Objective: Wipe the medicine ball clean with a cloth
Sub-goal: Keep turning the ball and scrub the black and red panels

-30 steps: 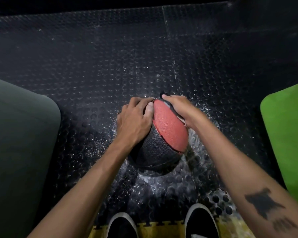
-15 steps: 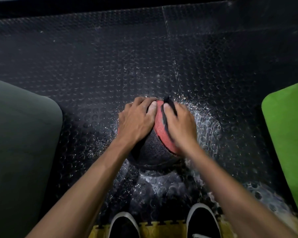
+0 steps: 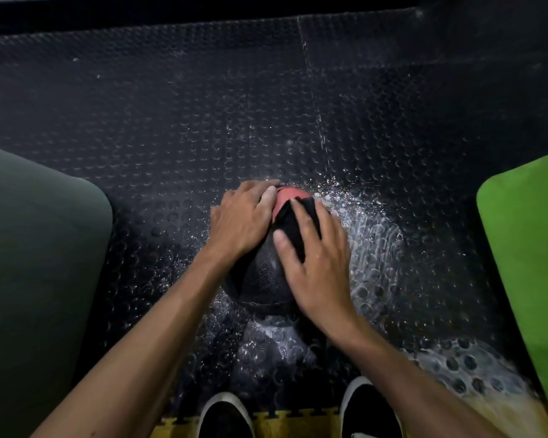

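The medicine ball (image 3: 263, 276) rests on the black studded floor (image 3: 171, 121), directly ahead of the person's two black shoes (image 3: 225, 415). The ball is mostly dark, with a red panel visible at its far upper side.

The left hand (image 3: 241, 222) lies on the upper left of the ball, fingers together and curved over its surface, fingertips touching the edge of the red panel. It holds nothing apart from the ball it steadies.

The right hand (image 3: 314, 257) presses a black cloth (image 3: 295, 222) against the top right of the ball. The fingers are straight and slightly spread, lying flat on the cloth; the thumb extends onto the dark part of the ball. The cloth covers part of the red panel.

The floor around and to the right of the ball shows white streaks and specks. A dark green mat (image 3: 29, 263) lies at the left edge, a bright green mat (image 3: 529, 241) at the right edge, both apart from the ball.
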